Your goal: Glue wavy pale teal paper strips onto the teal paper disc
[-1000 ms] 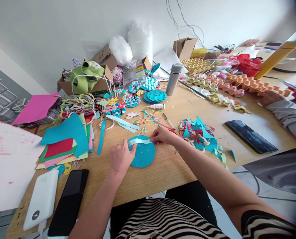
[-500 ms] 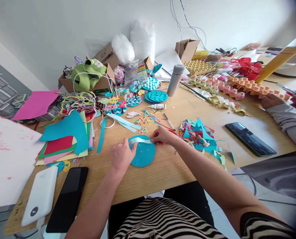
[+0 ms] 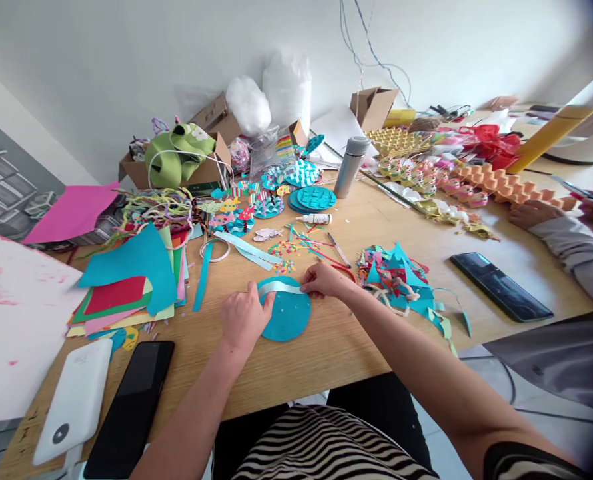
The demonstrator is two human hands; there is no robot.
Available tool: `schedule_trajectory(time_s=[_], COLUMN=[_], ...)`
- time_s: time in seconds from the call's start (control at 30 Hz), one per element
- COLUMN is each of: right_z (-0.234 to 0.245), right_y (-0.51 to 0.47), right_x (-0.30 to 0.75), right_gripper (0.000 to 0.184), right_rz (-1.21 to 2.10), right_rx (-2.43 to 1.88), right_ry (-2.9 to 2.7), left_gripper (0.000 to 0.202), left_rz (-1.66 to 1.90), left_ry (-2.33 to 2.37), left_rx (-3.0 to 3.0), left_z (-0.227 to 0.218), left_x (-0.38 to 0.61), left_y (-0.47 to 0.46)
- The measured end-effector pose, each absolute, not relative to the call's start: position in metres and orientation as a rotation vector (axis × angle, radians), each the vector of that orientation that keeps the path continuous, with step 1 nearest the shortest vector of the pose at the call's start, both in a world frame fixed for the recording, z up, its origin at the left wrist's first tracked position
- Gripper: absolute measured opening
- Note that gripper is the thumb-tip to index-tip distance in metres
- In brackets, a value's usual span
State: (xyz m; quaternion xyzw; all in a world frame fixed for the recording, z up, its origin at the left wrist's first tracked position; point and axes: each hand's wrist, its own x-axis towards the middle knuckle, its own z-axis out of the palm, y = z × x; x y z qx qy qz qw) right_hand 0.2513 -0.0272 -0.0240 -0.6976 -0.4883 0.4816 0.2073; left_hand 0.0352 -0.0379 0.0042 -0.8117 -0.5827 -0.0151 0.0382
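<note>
A teal paper disc [image 3: 289, 317] with small white dots lies on the wooden table in front of me. A light-blue paper strip [image 3: 280, 287] arches across its upper part. My left hand [image 3: 241, 320] rests on the disc's left edge, its thumb pressing the strip's left end. My right hand [image 3: 324, 280] pinches the strip's right end at the disc's right edge.
Stacked coloured paper sheets [image 3: 126, 283] lie at left, a pile of paper scraps [image 3: 399, 277] at right. A black phone [image 3: 501, 287] lies at right; a second phone [image 3: 129, 407] and a white power bank [image 3: 74, 403] lie near left. Another person's hand [image 3: 531, 213] rests at far right.
Both hands hold nearly the same place on the strip and disc. The view has shifted slightly; the other person's hand moved a little.
</note>
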Motion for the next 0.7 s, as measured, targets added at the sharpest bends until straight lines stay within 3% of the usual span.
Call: schedule_trajectory(time_s=[0.7], right_z=[-0.022], right_y=[-0.04], right_x=[0.24], right_gripper=[0.01], right_rz=[1.07], right_rx=[-2.059], right_ry=[-1.465], left_gripper=[0.045], left_rz=[-0.085], left_ry=[-1.784], left_rx=[-2.482], left_z=[0.003], left_x=[0.035], left_y=[-0.037])
